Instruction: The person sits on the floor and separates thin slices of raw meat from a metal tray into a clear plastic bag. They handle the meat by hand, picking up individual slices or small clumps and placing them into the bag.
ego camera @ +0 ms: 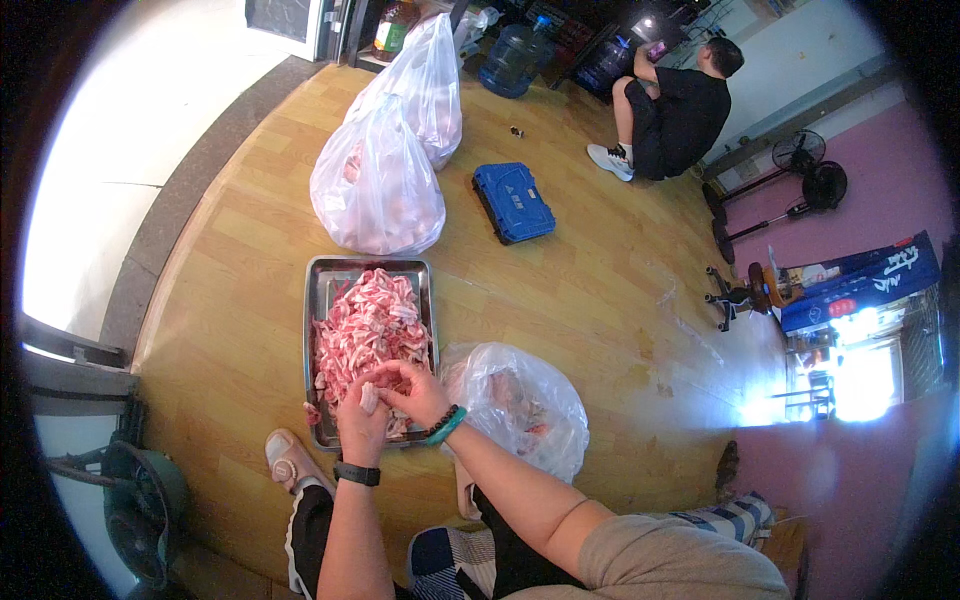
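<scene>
A rectangular metal tray (pixel 309 337) on the floor holds a heap of sliced pink-and-white raw meat (pixel 371 315). Over its near end my two hands meet. My left hand (pixel 361 429), with a dark watch band at the wrist, grips a pale slice of meat (pixel 368 397). My right hand (pixel 417 394), wearing a beaded bracelet and a green bangle, bends its fingers in beside that slice; whether it holds anything is hidden. Right of the tray sits an open clear plastic bag (pixel 551 405) with meat inside. A small scrap of meat (pixel 311 412) lies at the tray's left rim.
Beyond the tray stand two full white plastic bags (pixel 379 195) (pixel 439 97). A blue plastic case (pixel 514 201) lies right of them. Farther back, a person (pixel 675 112) squats near large water bottles (pixel 514 60). Standing fans (pixel 823 185) line the right wall; a green round object (pixel 142 502) is at left.
</scene>
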Demonstrator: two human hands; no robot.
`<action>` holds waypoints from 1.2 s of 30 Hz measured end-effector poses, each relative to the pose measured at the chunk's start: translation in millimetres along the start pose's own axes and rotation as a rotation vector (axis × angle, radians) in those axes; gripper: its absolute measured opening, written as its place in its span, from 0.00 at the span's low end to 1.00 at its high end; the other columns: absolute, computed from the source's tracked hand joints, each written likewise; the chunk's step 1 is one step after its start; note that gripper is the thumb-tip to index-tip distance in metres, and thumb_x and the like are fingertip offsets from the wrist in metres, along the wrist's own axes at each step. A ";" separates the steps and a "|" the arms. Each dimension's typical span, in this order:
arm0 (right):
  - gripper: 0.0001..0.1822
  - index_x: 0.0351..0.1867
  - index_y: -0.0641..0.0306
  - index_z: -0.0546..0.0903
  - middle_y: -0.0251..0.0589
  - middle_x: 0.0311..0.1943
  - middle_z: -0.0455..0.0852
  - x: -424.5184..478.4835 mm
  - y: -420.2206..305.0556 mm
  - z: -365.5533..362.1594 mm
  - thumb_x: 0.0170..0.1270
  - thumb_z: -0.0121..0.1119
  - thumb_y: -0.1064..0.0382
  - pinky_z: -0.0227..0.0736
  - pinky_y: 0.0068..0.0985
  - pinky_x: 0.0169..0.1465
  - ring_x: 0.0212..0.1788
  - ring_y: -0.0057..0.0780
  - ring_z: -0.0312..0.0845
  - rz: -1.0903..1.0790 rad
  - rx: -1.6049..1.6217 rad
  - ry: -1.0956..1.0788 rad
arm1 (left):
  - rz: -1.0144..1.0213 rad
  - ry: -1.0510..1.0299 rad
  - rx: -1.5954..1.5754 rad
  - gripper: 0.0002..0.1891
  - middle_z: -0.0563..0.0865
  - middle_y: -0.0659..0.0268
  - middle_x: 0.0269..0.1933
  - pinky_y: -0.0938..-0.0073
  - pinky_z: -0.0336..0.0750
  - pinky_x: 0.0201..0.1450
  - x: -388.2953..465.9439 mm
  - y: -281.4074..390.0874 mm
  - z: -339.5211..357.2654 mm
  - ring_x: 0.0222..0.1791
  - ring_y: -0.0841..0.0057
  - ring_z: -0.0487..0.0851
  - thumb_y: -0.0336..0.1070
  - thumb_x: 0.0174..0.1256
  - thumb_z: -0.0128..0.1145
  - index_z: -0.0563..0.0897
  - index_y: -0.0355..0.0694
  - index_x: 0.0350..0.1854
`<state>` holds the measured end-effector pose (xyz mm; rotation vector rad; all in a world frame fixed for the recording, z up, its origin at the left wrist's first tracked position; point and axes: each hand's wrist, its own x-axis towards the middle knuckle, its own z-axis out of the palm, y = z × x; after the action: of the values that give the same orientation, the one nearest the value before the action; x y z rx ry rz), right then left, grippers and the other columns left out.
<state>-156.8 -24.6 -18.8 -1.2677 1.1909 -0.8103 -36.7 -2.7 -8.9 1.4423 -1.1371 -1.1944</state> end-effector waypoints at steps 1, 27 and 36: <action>0.15 0.46 0.64 0.72 0.34 0.37 0.78 0.1 2.3 0.0 0.55 0.56 0.72 0.71 0.18 0.44 0.39 0.18 0.74 -0.017 -0.003 0.006 | -0.034 -0.017 -0.016 0.17 0.81 0.63 0.34 0.80 0.72 0.40 0.2 0.4 -0.1 0.35 0.78 0.79 0.18 0.48 0.47 0.75 0.32 0.44; 0.11 0.42 0.65 0.72 0.31 0.35 0.76 1.4 17.5 -0.1 0.57 0.56 0.70 0.71 0.17 0.41 0.36 0.16 0.72 0.013 0.114 -0.058 | -0.106 0.052 -0.082 0.13 0.80 0.65 0.32 0.80 0.71 0.37 5.6 -26.4 -4.4 0.33 0.82 0.76 0.23 0.50 0.55 0.75 0.33 0.41; 0.09 0.36 0.66 0.74 0.31 0.29 0.77 2.3 18.5 2.9 0.59 0.57 0.63 0.70 0.15 0.34 0.30 0.14 0.72 0.057 0.080 -0.005 | -0.050 0.086 -0.058 0.13 0.80 0.65 0.31 0.80 0.71 0.38 3.4 -19.8 -0.3 0.32 0.81 0.76 0.25 0.52 0.54 0.75 0.34 0.42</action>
<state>-156.3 -22.7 -37.6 -1.1643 1.1744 -0.8049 -34.1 -2.9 -28.8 1.4710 -1.0060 -1.1788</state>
